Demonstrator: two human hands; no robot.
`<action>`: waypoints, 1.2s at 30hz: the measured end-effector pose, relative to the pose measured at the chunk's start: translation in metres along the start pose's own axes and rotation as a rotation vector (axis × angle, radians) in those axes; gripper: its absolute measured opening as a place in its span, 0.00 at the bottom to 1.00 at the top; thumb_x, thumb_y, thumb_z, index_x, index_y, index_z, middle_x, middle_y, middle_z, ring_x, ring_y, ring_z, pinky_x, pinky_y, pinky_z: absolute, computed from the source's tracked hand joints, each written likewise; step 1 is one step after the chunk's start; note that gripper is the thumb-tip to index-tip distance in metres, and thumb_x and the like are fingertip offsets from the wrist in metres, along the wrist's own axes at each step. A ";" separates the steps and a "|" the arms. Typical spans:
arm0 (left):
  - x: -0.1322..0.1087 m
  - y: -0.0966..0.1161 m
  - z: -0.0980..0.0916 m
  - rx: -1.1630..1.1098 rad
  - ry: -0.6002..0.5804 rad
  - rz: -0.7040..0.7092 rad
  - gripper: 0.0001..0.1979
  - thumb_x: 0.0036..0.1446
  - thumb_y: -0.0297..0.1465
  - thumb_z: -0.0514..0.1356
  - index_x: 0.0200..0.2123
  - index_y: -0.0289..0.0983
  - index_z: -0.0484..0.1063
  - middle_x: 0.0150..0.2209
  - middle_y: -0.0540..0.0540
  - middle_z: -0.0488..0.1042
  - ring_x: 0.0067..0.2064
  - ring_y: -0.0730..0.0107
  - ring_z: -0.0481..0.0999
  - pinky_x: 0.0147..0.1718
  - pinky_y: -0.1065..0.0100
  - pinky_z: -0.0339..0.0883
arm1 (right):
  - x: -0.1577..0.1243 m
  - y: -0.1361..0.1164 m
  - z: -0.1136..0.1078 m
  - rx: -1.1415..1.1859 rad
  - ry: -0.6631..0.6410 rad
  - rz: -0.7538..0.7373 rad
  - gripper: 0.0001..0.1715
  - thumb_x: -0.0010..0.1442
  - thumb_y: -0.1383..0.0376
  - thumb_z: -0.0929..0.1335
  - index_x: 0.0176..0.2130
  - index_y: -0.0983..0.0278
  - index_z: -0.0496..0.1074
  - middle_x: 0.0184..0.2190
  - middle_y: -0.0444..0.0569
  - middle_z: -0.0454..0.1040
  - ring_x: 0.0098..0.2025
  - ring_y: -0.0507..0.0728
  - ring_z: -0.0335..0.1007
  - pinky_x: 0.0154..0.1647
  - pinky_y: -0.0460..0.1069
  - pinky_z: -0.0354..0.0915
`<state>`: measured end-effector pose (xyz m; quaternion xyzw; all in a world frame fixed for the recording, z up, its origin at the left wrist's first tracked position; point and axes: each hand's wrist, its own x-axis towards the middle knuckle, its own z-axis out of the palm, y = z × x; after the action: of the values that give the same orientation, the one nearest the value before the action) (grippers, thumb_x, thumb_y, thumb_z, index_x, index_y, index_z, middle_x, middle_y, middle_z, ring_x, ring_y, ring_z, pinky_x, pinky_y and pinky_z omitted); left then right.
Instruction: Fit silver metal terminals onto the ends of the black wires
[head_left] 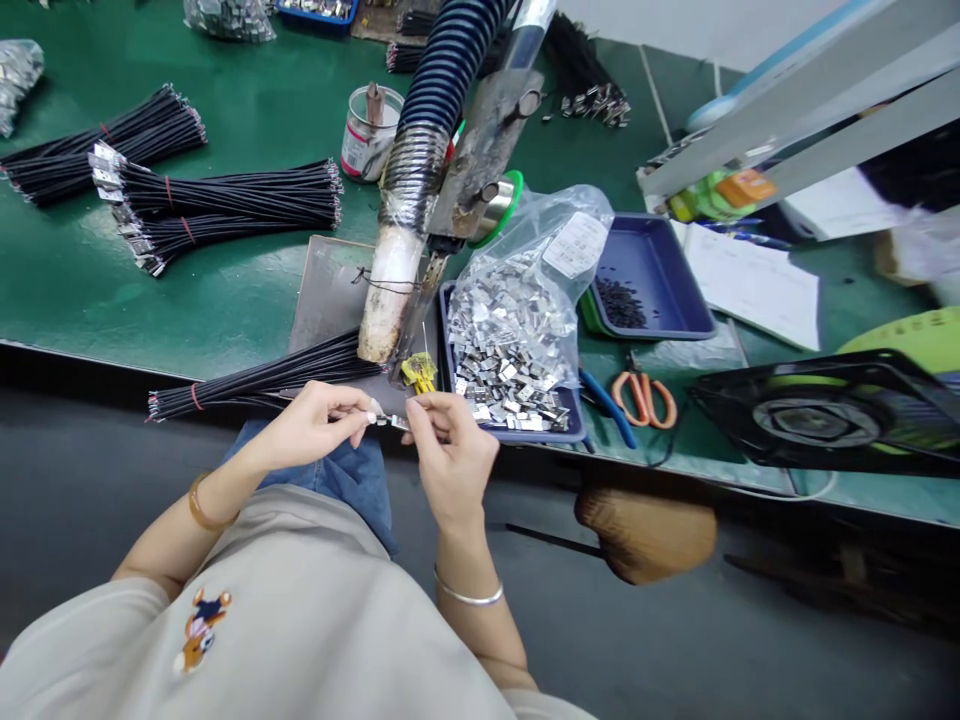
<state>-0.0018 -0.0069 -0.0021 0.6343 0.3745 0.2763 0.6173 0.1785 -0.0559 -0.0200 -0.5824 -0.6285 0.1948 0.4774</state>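
Observation:
My left hand (319, 420) and my right hand (446, 450) meet at the bench's front edge, both pinched on one small metal connector shell (391, 421) between their fingertips. A bundle of black wires (262, 380) lies just left of my left hand on a grey metal plate (330, 290). Right of my right hand sits a blue tray (577, 425) heaped with small metal shells (510, 350), with a clear plastic bag open over it. A small yellow tool (418, 372) stands just beyond my fingertips.
A ribbed black hose (442, 70) and metal fixture come down to the plate. More black wire bundles (225, 200) lie on the green mat (262, 100) at left. A tin (367, 135), a second blue tray (652, 270), orange-handled scissors (645, 395), papers (754, 280) and a fan (825, 415) are also there.

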 end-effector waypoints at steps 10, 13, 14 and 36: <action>0.003 -0.004 -0.002 -0.118 -0.058 -0.047 0.13 0.57 0.34 0.60 0.34 0.29 0.78 0.21 0.50 0.69 0.24 0.76 0.64 0.27 0.73 0.60 | -0.004 -0.007 0.007 -0.215 -0.026 -0.270 0.06 0.67 0.68 0.67 0.37 0.63 0.74 0.20 0.40 0.73 0.17 0.46 0.63 0.22 0.43 0.60; 0.003 -0.005 0.000 -0.156 -0.013 -0.065 0.14 0.55 0.36 0.63 0.34 0.29 0.79 0.21 0.52 0.66 0.24 0.78 0.59 0.24 0.73 0.56 | -0.006 -0.005 0.008 -0.010 -0.016 0.000 0.08 0.66 0.65 0.67 0.34 0.62 0.72 0.19 0.37 0.70 0.16 0.46 0.61 0.18 0.42 0.58; 0.004 -0.005 0.001 -0.169 0.010 -0.067 0.14 0.54 0.37 0.64 0.33 0.29 0.80 0.21 0.53 0.65 0.24 0.79 0.58 0.24 0.74 0.54 | -0.007 -0.005 0.007 0.050 0.012 0.070 0.08 0.66 0.64 0.67 0.33 0.62 0.72 0.19 0.37 0.69 0.16 0.47 0.61 0.17 0.42 0.58; 0.021 -0.005 0.023 -0.120 0.375 -0.037 0.09 0.49 0.33 0.63 0.26 0.31 0.78 0.22 0.51 0.70 0.25 0.77 0.63 0.27 0.73 0.59 | 0.000 0.005 0.016 -0.131 0.188 -0.274 0.07 0.63 0.73 0.70 0.37 0.60 0.71 0.42 0.51 0.84 0.42 0.56 0.84 0.41 0.49 0.79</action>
<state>0.0281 -0.0032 -0.0115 0.5269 0.4773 0.3998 0.5785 0.1686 -0.0493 -0.0315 -0.5368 -0.6659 0.0314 0.5171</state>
